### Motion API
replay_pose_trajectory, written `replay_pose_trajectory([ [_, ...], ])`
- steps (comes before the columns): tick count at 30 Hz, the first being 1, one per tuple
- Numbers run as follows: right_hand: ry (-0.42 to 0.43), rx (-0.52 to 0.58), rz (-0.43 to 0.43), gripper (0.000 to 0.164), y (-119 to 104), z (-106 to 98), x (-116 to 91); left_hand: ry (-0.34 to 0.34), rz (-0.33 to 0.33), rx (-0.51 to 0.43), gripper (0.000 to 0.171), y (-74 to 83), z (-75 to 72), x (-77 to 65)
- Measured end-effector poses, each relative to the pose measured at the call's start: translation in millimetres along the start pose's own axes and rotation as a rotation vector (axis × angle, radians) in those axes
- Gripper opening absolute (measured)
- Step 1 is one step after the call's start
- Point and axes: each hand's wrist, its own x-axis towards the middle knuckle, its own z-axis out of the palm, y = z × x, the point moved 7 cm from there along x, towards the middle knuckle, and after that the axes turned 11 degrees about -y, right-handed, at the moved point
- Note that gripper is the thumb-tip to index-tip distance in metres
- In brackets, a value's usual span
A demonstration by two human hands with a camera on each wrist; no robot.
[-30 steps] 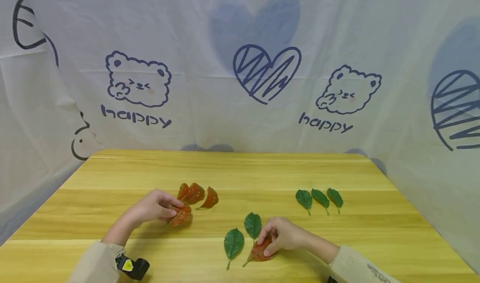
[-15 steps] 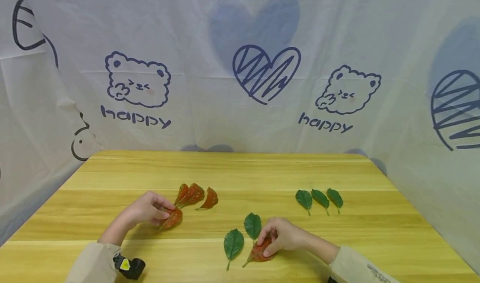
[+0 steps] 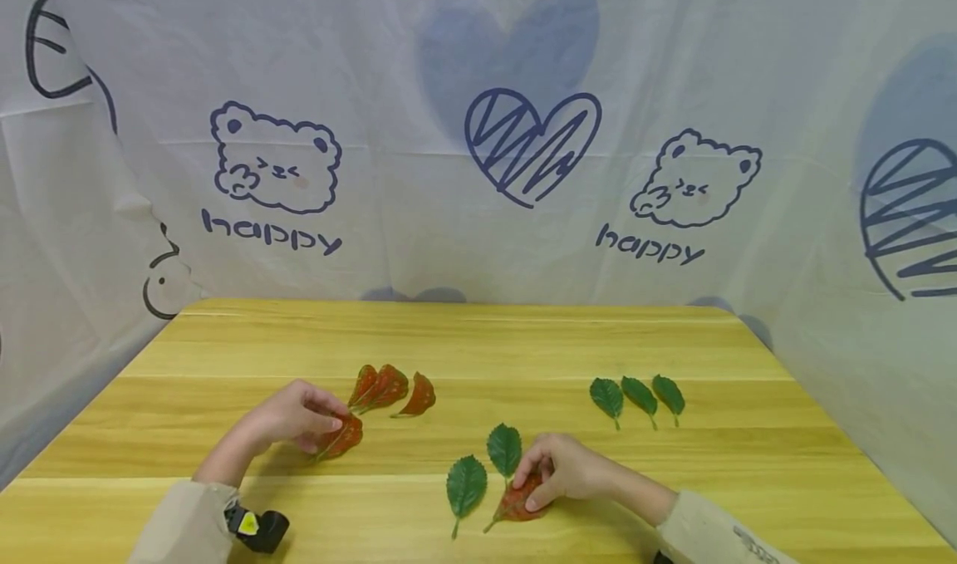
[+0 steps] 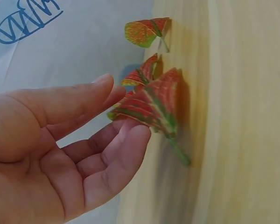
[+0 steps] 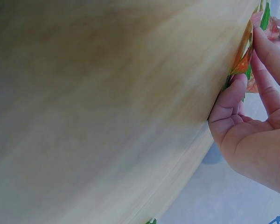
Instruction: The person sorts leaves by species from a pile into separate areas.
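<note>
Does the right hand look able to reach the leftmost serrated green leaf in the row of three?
Probably: the way to the leftmost green leaf is free, but the right hand pinches a green-stemmed red leaf.

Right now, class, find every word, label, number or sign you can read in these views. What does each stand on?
"happy": on the backdrop cloth, under the bear drawing at the head view's left.
"happy": same cloth, under the bear drawing at its right.
Yellow sticker on the black device at the left wrist: too small to read.
Dark marking on the right sleeve: unreadable.
</note>
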Motion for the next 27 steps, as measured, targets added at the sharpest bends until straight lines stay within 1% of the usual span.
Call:
replay_pose_trajectory([
  [4,-0.003,-0.003,-0.002,0.015,-0.2,-0.4,-0.6,0.049,-0.031,0.041,0.025,3.2,-4.1,-1.4],
  [8,-0.003,-0.009,-0.006,0.016,-1.4,-0.6,-1.0,0.146,-0.061,0.1,0.023,5.4,-9.6,-2.2],
  [11,-0.002,-0.007,-0.005,0.016,-1.3,-0.7,-0.9,0.21,-0.04,0.158,0.023,11.0,-12.3,-3.4],
  [13,-0.003,-0.006,-0.01,0.016,-1.0,-0.9,-0.9,0.23,-0.016,0.185,0.023,15.7,-12.1,-3.3],
  [15,-0.003,-0.005,-0.008,0.016,-0.7,-0.8,-1.0,0.236,0.008,0.202,0.022,20.5,-9.6,-2.0],
  [23,-0.009,0.0,-0.034,0.016,-1.3,-1.0,-1.1,0.22,0.056,0.145,0.016,34.0,6.6,12.3],
  [26,-0.026,0.006,-0.075,0.016,-1.5,-0.9,-0.8,0.2,0.077,0.137,0.014,38.8,14.1,16.5],
  [27,-0.035,-0.012,-0.107,0.016,-0.6,-1.0,-0.5,0.191,0.085,0.132,0.014,40.2,16.7,18.0],
])
